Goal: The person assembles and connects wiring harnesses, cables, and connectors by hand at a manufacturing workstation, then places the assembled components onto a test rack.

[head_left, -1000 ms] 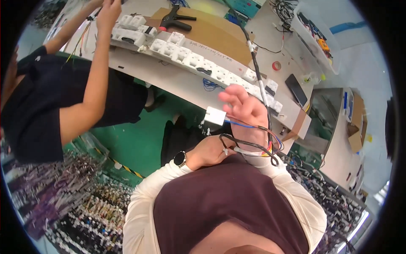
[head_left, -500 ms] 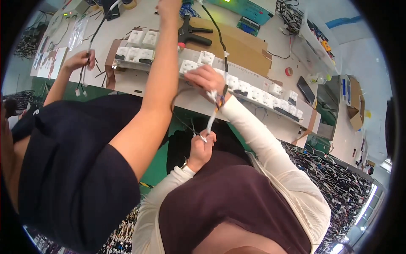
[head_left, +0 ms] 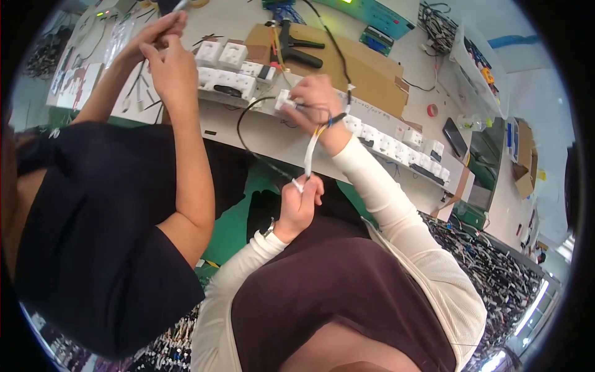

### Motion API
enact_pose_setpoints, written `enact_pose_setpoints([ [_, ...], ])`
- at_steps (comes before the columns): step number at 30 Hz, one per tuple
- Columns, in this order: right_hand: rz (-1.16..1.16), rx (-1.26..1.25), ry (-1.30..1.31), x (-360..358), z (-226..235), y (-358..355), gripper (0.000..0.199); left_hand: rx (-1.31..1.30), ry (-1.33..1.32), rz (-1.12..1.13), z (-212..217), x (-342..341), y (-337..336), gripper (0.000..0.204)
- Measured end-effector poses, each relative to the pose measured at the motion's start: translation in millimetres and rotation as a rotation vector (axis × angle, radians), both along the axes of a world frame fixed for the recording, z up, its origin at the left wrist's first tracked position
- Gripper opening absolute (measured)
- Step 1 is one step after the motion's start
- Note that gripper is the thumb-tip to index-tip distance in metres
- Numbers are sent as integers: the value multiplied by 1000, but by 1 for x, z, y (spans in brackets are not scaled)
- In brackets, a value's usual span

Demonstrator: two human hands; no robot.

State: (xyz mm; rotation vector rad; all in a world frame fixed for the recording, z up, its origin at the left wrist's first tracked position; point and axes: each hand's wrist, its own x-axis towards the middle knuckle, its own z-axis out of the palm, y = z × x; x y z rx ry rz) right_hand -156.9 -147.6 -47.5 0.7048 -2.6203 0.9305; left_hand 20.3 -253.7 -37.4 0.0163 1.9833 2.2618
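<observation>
My left hand, low in front of my body, is closed around a cable with a white sleeve. A thin black lead loops from this hand up toward the bench edge. Above the sleeve the cable splits into yellow, blue and dark wires, and a thick black cable runs on to the back. My right hand pinches the end of some thin wires at a white socket block on the long fixture. Its fingers hide what is at the wire ends.
To my left a co-worker's hands hold a cable. A black clamp lies on brown cardboard. White socket blocks line the fixture. Farther right are red tape, a phone and a clear bin.
My right hand has shifted onto the white socket block, and the black lead's loop has spread out leftward. The co-worker's arm has pulled back from the bench's far side; both their hands now meet.
</observation>
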Motion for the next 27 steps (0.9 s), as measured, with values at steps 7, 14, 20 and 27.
enact_pose_setpoints([
  [7,-247,110,43,1,-17,-13,58,209,-179,104,22,-51,-14,45],
  [14,154,-979,-887,111,4,36,46,884,-175,-140,52,-113,-16,41],
  [20,461,-1029,-1125,100,92,78,46,461,83,74,70,-98,23,36],
  [27,216,-1039,-946,78,137,82,28,91,139,-253,57,-21,59,22],
])
